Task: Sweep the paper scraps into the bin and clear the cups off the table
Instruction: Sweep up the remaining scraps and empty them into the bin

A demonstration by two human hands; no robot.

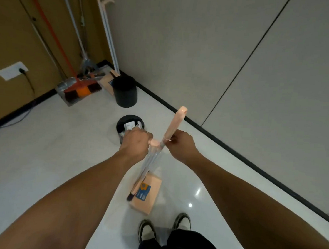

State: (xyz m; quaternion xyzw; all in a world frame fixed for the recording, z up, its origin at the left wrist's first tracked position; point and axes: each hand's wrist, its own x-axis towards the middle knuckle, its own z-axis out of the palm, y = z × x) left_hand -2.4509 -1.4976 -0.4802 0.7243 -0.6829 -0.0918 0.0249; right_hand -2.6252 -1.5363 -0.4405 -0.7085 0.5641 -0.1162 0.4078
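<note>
**Broom and dustpan held together beside the filled bin**

We stand on the floor near the wall corner, both arms stretched forward; our left hand is curled round the top of one peach handle, fingers wrapped tight about it, while our right hand pinches the broom handle between thumb and fingers at the point where peach grip meets clear shaft; we judge the two handles are drawn side by side so the set can be carried or clipped as one piece. Below them the dustpan hangs tilted just above the floor, near our shoes, with the dark bristles at its left edge; whether anything lies in the pan we cannot tell.

The near bin, partly hidden behind our left hand, holds white paper scraps; a second, taller bin stands in the corner, its inside dark and unreadable. Other brooms lean there. No cups or worktop show.
</note>
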